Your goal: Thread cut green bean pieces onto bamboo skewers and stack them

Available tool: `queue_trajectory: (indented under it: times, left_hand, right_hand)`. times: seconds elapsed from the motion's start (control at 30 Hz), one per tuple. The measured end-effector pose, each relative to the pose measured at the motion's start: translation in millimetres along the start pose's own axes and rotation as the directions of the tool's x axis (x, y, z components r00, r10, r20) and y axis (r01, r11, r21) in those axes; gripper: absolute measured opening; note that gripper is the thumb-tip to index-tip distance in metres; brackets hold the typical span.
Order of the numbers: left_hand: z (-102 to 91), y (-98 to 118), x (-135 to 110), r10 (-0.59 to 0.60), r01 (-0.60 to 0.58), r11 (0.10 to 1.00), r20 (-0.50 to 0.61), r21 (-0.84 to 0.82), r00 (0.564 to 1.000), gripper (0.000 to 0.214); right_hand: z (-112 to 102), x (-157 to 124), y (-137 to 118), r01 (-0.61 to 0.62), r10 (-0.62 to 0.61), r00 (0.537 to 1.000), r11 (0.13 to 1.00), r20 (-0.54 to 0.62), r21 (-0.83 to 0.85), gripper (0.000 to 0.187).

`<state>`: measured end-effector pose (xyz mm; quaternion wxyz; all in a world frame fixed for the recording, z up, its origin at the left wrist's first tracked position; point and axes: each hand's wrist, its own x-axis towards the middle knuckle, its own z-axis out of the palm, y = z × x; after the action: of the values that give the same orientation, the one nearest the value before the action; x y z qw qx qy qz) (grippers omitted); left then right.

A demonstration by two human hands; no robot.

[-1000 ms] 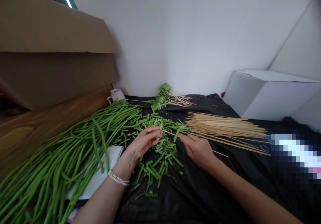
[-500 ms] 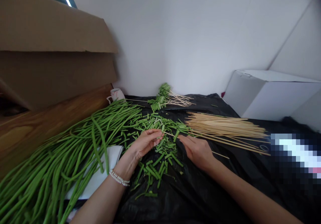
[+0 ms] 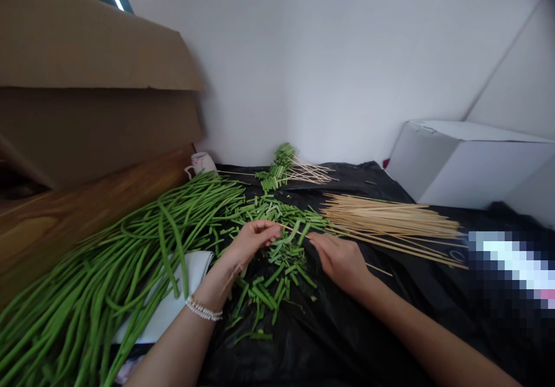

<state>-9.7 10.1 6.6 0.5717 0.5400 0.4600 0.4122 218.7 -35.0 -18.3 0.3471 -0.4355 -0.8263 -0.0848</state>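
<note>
Left hand (image 3: 255, 241) pinched the skewer (image 3: 378, 269) by its left end; right hand (image 3: 341, 260) gripped it farther along. Two bean pieces (image 3: 304, 233) sat threaded between, above cut beans (image 3: 265, 295). Judged best: skewer steady, spacing even.

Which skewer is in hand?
The skewer in the right hand, with bean pieces on it; all others lie beyond the hands, unheld.

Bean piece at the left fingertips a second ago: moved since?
Yes. Judged against the unmoved skewer pile, the bean piece has gone right along the held skewer, towards the right hand.
</note>
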Motion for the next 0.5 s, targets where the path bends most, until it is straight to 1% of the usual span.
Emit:
queue_trajectory:
  times: [0.03, 0.07, 0.13, 0.23, 0.3, 0.4, 0.47, 0.5]
  left_hand:
    - [-5.8, 1.2, 1.6, 0.045, -0.041, 0.995, -0.052, 0.087, 0.998, 0.027]
    - [-11.4, 2.2, 2.9, 0.089, -0.075, 0.981, -0.074, 0.179, 0.993, 0.027]
    - [-20.3, 3.3, 4.7, 0.127, -0.099, 0.931, -0.059, 0.352, 0.99, 0.025]
    - [-25.5, 0.0, 5.6, 0.131, -0.096, 0.829, -0.025, 0.551, 0.991, 0.02]
    - [-24.3, -5.2, 5.9, 0.16, -0.123, 0.761, -0.001, 0.636, 0.987, 0.018]
    - [-20.4, -13.4, 6.7, 0.211, -0.19, 0.666, 0.062, 0.721, 0.975, 0.014]
    - [-18.0, -16.2, 7.1, 0.23, -0.221, 0.631, 0.093, 0.744, 0.969, 0.011]
    - [-17.1, -16.4, 7.3, 0.237, -0.231, 0.633, 0.098, 0.739, 0.966, 0.011]
  right_hand:
    - [-0.6, 0.3, 1.8, -0.012, 0.012, 1.0, 1.0, -0.016, 0.0, 0.026]
    - [-1.1, 0.6, 3.5, -0.024, 0.024, 0.999, 1.0, -0.028, 0.001, 0.026]
    - [-1.7, 0.9, 6.1, -0.041, 0.041, 0.998, 0.999, -0.039, 0.002, 0.025]
    - [-1.5, 0.7, 7.1, -0.056, 0.056, 0.998, 0.998, -0.034, -0.002, 0.026]
    - [-1.2, 0.5, 6.6, -0.051, 0.051, 0.998, 0.999, -0.024, 0.001, 0.026]
    - [-1.4, 0.7, 5.5, -0.043, 0.044, 0.999, 0.999, -0.013, 0.014, 0.026]
    - [-2.0, 1.0, 5.1, -0.046, 0.047, 0.999, 0.999, -0.013, 0.019, 0.027]
    - [-2.4, 1.2, 5.0, -0.049, 0.049, 0.999, 0.999, -0.016, 0.021, 0.027]
